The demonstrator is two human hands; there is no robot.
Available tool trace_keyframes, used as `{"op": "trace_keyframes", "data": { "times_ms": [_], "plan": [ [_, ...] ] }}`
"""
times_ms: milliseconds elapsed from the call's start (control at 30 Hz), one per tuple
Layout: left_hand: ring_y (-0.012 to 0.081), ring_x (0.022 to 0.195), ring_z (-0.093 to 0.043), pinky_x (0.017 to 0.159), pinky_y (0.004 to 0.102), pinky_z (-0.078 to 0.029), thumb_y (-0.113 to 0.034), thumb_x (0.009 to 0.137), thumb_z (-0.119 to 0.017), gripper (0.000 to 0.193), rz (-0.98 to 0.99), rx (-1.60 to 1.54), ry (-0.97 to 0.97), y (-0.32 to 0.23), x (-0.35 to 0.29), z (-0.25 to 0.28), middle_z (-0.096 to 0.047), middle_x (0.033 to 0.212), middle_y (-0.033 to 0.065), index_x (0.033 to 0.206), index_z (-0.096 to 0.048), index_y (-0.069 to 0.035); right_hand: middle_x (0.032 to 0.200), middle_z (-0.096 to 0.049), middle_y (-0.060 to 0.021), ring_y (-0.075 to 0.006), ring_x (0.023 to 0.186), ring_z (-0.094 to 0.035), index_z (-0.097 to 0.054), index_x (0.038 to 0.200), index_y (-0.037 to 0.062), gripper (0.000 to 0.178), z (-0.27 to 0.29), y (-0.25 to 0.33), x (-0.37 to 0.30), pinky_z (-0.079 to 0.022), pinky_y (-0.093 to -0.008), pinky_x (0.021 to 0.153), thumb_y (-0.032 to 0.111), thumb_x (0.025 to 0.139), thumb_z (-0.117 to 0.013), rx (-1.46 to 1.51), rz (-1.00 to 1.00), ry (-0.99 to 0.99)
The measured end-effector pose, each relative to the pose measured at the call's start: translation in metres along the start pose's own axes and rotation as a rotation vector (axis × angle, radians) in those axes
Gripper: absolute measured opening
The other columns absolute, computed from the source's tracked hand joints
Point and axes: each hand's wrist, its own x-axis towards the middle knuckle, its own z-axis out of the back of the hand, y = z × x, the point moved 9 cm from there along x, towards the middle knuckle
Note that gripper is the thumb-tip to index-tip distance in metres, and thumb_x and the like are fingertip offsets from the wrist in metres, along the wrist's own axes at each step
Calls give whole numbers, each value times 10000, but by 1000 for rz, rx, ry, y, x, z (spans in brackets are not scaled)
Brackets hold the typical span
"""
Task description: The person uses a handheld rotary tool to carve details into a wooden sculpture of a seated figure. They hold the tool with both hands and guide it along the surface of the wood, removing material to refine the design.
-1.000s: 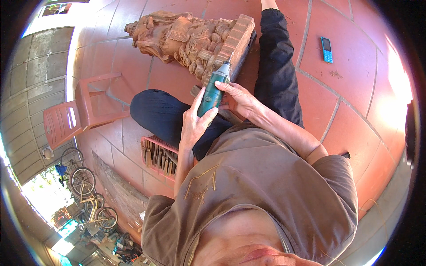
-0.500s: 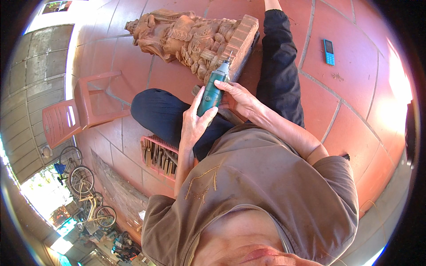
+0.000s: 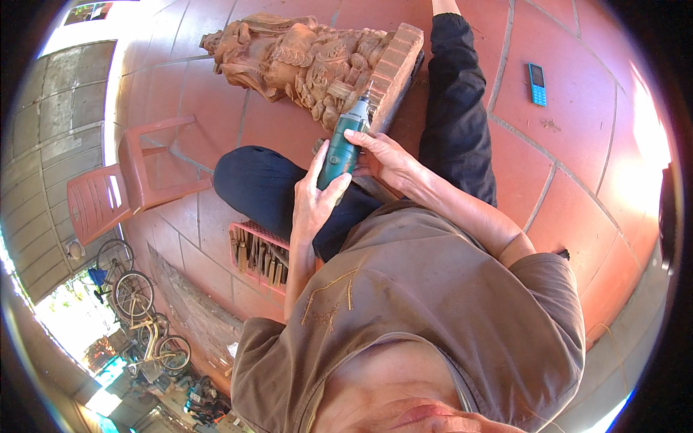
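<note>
Between my two hands is a green rotary tool (image 3: 341, 154) with a grey nose and a thin bit pointing away from me. My left hand (image 3: 312, 196) wraps the near end of its body from the left. From the right, my right hand (image 3: 388, 160) grips it, with the thumb lying on top of the body. Just beyond the bit lies a carved wooden statue (image 3: 303, 61) on its side, its blocky base toward the right. The bit's tip overlaps the base's near edge; I cannot tell whether they touch.
A pink basket of wood-handled chisels (image 3: 261, 256) stands beside my bent left leg. A reddish plastic chair (image 3: 137, 169) is at the left. On the tiles at the far right lies a blue keypad phone (image 3: 537, 84). Several bicycles (image 3: 135, 296) stand farther left.
The rotary tool has tilted slightly and shifted a little to the left, with both hands still around it. The rest of the view has barely shifted.
</note>
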Motion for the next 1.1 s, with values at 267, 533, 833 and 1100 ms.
{"op": "trace_keyframes", "data": {
  "times_ms": [267, 533, 833, 1100],
  "plan": [
    [123, 842, -624, 726, 274, -532, -189, 905, -710, 638, -9, 2, -14, 1, 2, 2, -673, 1031, 143, 1447, -432, 0, 1064, -650, -110, -236, 969, -654, -555, 1201, 25, 562, -2, 1, 2, -543, -440, 848, 413, 853, -765, -10, -6, 0],
    [113, 822, -613, 716, 268, -527, -181, 902, -713, 641, -19, 10, -6, 0, 0, 0, -673, 1009, 128, 1452, -430, -10, 1053, -656, -114, -239, 941, -663, -558, 1195, 36, 546, 1, -1, 0, -543, -449, 849, 404, 851, -769, -2, -6, 0],
    [103, 787, -598, 697, 263, -520, -185, 902, -712, 641, -31, 24, 8, -2, -4, -6, -670, 963, 112, 1455, -432, -23, 1072, -656, -108, -249, 977, -652, -546, 1221, 41, 562, 8, -3, -5, -519, -471, 874, 377, 840, -786, 38, 2, -9],
    [118, 798, -607, 720, 274, -521, -207, 901, -712, 645, -23, 18, 24, -3, -8, -12, -670, 969, 127, 1451, -433, -17, 1098, -648, -118, -253, 1000, -645, -568, 1214, 37, 545, 10, -4, -11, -521, -478, 891, 375, 844, -782, 52, 10, 6]
  ]
}}
